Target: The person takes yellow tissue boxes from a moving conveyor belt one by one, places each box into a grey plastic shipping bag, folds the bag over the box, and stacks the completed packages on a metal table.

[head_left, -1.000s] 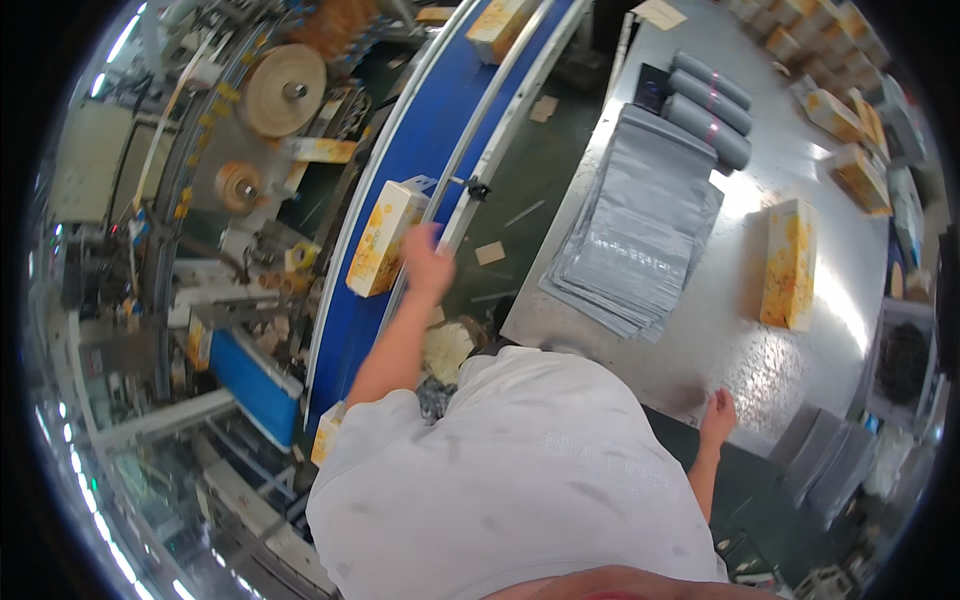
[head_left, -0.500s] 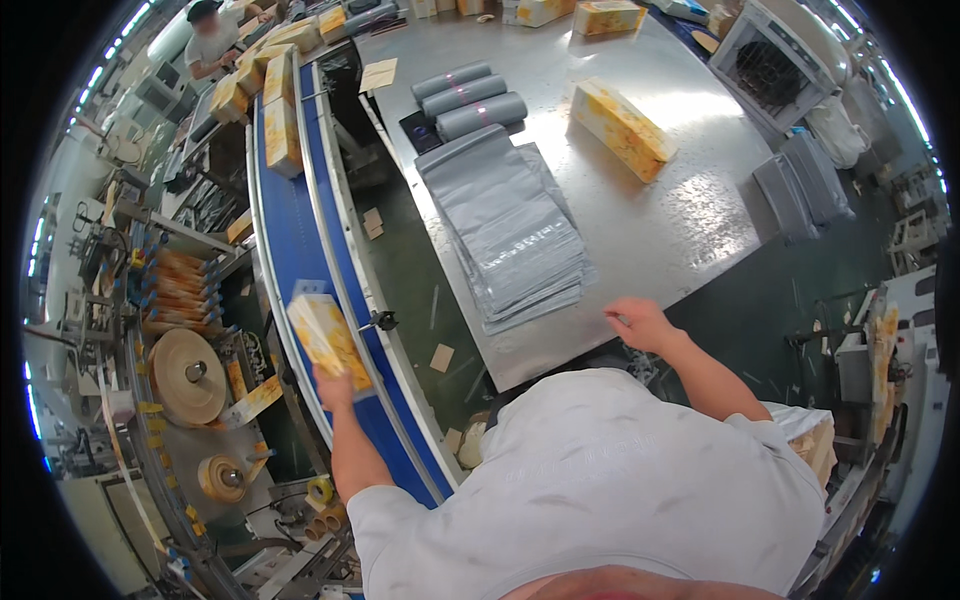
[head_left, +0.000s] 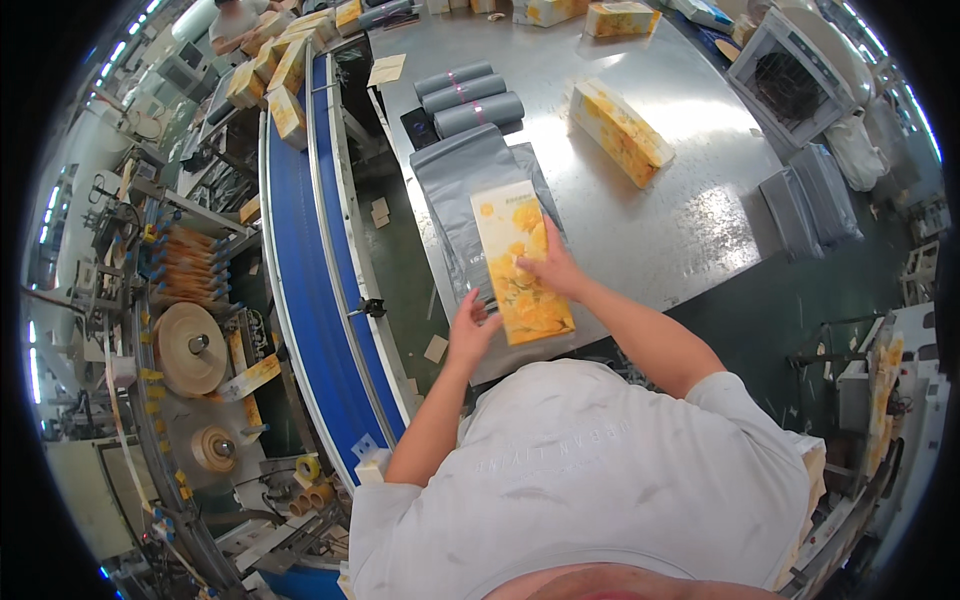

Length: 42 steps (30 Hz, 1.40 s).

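Observation:
A long white carton with yellow flowers (head_left: 522,265) is in my right hand (head_left: 556,268), which grips its right side with the thumb on top. It lies tilted over a stack of grey plastic bags (head_left: 455,180) at the left edge of the metal table. By the carton's lower left side is my left hand (head_left: 472,330), fingers apart and holding nothing. Part of the stack is hidden under the carton. A second flowered carton (head_left: 622,133) rests on the table farther right.
To my left runs a blue conveyor belt (head_left: 320,290) carrying flowered cartons (head_left: 287,117) at its far end. Grey rolls (head_left: 478,115) lie behind the bags on the metal table (head_left: 680,220). More folded grey bags (head_left: 810,200) hang at the right edge. A person (head_left: 235,25) stands far left.
My left hand has moved right, off a carton on the belt, to the table edge. My right hand has moved up and left and now grips a carton over the bags.

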Each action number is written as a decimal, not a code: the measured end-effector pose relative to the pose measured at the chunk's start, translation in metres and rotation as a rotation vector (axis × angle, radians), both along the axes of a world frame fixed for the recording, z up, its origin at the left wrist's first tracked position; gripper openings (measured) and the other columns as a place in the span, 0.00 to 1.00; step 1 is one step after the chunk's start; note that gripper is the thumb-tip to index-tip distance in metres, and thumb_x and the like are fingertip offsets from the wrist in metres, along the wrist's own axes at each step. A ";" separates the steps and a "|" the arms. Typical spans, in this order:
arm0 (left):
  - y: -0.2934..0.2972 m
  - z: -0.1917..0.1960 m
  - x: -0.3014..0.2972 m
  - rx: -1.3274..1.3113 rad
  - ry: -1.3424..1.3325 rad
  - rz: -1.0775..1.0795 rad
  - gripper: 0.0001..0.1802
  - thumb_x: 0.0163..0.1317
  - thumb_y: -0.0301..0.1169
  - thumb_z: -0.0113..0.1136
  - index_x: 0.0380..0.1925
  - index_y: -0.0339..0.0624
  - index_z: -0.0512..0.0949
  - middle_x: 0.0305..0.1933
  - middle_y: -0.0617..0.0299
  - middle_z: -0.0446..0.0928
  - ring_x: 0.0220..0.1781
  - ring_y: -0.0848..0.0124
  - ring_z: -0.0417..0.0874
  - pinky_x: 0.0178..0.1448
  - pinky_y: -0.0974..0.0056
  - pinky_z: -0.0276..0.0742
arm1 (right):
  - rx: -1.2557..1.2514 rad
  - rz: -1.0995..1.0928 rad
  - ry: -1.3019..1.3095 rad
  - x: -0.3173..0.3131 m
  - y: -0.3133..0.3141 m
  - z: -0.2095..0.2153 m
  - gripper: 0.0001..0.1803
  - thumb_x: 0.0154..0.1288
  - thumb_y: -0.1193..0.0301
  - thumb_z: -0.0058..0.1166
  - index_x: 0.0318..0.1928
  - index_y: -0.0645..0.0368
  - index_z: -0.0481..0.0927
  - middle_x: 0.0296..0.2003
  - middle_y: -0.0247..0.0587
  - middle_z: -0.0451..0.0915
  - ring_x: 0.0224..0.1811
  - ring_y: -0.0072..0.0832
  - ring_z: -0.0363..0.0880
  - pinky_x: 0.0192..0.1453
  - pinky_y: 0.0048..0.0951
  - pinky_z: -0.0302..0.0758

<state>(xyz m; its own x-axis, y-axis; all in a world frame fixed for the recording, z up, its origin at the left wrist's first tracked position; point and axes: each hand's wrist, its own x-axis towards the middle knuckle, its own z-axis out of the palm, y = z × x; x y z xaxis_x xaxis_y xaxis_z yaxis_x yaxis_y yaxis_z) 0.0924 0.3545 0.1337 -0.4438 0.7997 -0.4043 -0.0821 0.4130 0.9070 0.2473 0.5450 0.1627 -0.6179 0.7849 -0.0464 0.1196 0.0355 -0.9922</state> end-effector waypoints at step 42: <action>0.099 -0.086 -0.049 0.409 0.511 0.209 0.17 0.84 0.38 0.50 0.47 0.33 0.80 0.45 0.55 0.82 0.44 0.64 0.81 0.54 0.61 0.77 | 0.859 0.235 -0.557 -0.019 0.108 -0.065 0.14 0.68 0.61 0.58 0.29 0.54 0.86 0.32 0.45 0.86 0.45 0.49 0.83 0.50 0.51 0.78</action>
